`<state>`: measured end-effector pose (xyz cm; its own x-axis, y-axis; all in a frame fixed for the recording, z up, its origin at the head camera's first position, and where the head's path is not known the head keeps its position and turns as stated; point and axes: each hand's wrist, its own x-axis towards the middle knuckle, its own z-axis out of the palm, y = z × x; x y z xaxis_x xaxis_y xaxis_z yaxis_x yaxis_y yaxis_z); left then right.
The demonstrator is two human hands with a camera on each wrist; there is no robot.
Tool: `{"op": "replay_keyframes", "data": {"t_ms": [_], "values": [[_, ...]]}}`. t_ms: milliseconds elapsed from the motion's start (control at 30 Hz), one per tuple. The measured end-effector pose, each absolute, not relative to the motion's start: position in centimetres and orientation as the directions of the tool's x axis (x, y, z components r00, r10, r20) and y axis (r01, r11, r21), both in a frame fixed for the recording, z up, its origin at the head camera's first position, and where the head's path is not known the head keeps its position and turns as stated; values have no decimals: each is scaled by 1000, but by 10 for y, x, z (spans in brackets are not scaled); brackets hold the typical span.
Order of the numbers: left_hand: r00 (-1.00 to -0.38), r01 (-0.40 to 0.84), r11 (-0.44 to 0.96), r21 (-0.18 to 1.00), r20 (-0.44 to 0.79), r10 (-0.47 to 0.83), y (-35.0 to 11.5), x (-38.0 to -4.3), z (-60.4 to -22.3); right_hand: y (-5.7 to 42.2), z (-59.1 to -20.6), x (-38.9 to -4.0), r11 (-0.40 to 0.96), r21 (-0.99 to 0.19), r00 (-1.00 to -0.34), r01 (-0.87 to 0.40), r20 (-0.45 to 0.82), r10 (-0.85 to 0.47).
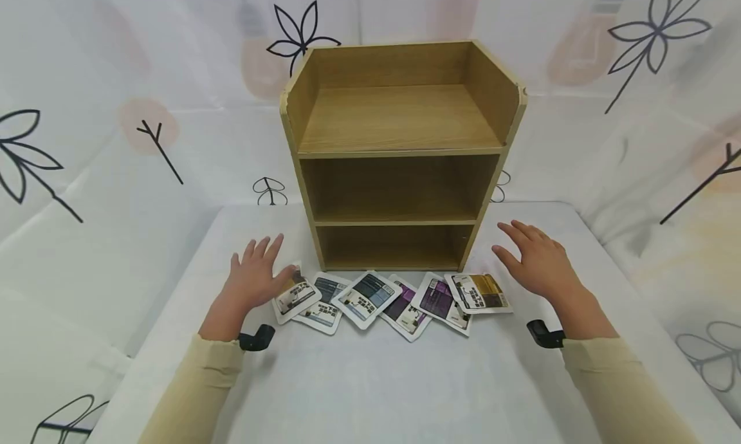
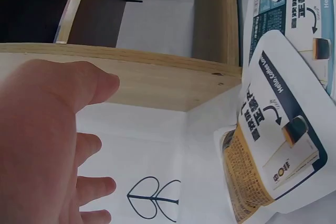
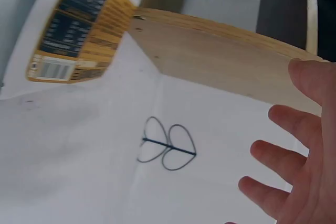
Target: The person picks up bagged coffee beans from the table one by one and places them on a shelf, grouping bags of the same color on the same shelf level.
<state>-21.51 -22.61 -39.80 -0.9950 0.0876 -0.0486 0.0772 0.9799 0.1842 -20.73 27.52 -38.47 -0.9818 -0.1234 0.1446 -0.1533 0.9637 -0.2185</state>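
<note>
Six flat packets (image 1: pixel 367 299) lie before the wooden shelf (image 1: pixel 399 119), their row running along its front; left hand (image 1: pixel 251 280) and right hand (image 1: pixel 538 262), empty, fingers spread, flank it, left nearer.

We see a lt. yellow-beige L sleeve (image 1: pixel 191 389) & R sleeve (image 1: pixel 622 389), both w/ blk wrist gear.
Sleeves are long & plain, no more than approx. wrist length, w/ small creases nr. the cuffs. Just past each cuff we note a compact blk piece, i.e. L wrist cam (image 1: pixel 258 338) & R wrist cam (image 1: pixel 545 334), each w/ a rounded, curved body jutting from the inner side. L hand (image 1: pixel 253 278) & R hand (image 1: pixel 538 264) are bare.
</note>
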Motion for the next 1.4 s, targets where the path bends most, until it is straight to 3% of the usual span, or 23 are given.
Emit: {"op": "replay_keyframes", "data": {"t_ms": [467, 767, 1133, 1400], "values": [[-993, 107, 980, 170, -33, 114, -223, -217, -392, 270, -370, -214, 954, -251, -974, -166, 194, -119], [-990, 136, 969, 207, -12, 141, -218, -216, -394, 270, -360, -218, 939, -292, -946, -180, 312, -85], [-988, 147, 962, 230, -5, 152, -213, -206, -401, 268, -347, -223, 908, -335, -848, -251, 529, -39], [-987, 150, 962, 227, -26, 160, -210, -200, -407, 265, -340, -226, 895, -344, -813, -285, 581, -35]]}}
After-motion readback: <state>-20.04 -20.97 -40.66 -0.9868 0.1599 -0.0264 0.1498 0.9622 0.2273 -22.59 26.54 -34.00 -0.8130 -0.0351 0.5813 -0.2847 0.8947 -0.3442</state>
